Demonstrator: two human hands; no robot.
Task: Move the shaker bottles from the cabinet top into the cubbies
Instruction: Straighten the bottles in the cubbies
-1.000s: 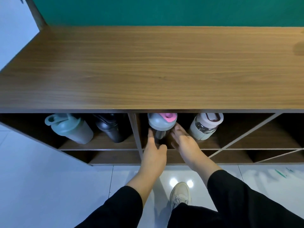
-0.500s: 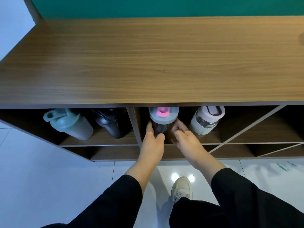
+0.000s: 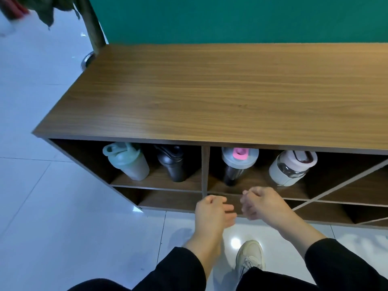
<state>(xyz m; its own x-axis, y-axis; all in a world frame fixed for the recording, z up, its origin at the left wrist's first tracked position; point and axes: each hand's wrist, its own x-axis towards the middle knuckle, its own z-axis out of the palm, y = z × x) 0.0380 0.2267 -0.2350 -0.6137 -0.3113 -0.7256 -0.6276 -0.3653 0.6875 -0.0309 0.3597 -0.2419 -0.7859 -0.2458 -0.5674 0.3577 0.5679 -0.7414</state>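
Observation:
The wooden cabinet top (image 3: 231, 97) carries no bottles. In the upper left cubby stand a mint-green shaker bottle (image 3: 126, 162) and a black shaker bottle (image 3: 174, 164). The upper middle cubby holds a dark shaker bottle with a grey lid and pink cap (image 3: 238, 164) and a white bottle with a pale pink lid (image 3: 291, 169). My left hand (image 3: 212, 213) and my right hand (image 3: 262, 204) hang in front of the lower shelf, below the pink-capped bottle. Both are loosely curled, hold nothing and touch no bottle.
A green wall (image 3: 231, 17) runs behind the cabinet. A pole on a metal foot (image 3: 90, 57) stands at the cabinet's back left corner. Diagonal dividers (image 3: 344, 185) split the cubbies at the right. White tiled floor (image 3: 63, 227) and my light shoe (image 3: 249, 257) lie below.
Both hands have let go of the pink-capped bottle and drawn back out of the cubby towards me. The bottle stays standing in the cubby. The view has shifted right and back.

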